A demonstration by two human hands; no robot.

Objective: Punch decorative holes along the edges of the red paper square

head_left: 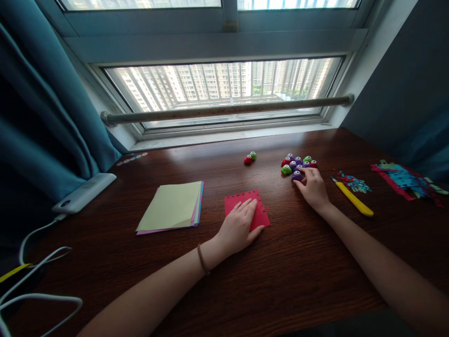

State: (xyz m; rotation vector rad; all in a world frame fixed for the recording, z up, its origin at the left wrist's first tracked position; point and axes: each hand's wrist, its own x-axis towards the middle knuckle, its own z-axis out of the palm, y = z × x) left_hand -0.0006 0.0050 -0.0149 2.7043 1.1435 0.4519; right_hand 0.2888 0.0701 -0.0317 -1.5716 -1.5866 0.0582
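Red sheet partly punched, with holes along its far and right edges

Nearest me, my left hand (238,224) lies flat, fingers extended, on the red sheet (261,215), grasping nothing. My two hands are well apart. The sheet rests on the brown table (273,281) in front of me. Holes run along its far edge and down its right edge, so I judge that those two sides are at least begun. My hand covers much of the rest, so I cannot tell whether it is plain. A few red bits (268,208) lie just beside the right edge.

To the left sits a paper stack (171,203), its top sheet pale yellow and without visible holes. On the right lies a yellow cutter (354,199). My right hand (314,188) has thumb and fingertips about a purple punch (296,175), as I take it to be; whether they pinch it firmly I cannot tell. It sits at the near side of the punch cluster (292,164).

Right of that are confetti (359,185) and cut scraps (403,175), which suggest other paper is already worked. Farther off, a red punch (248,160) and a green punch (253,155) stand apart from the cluster.
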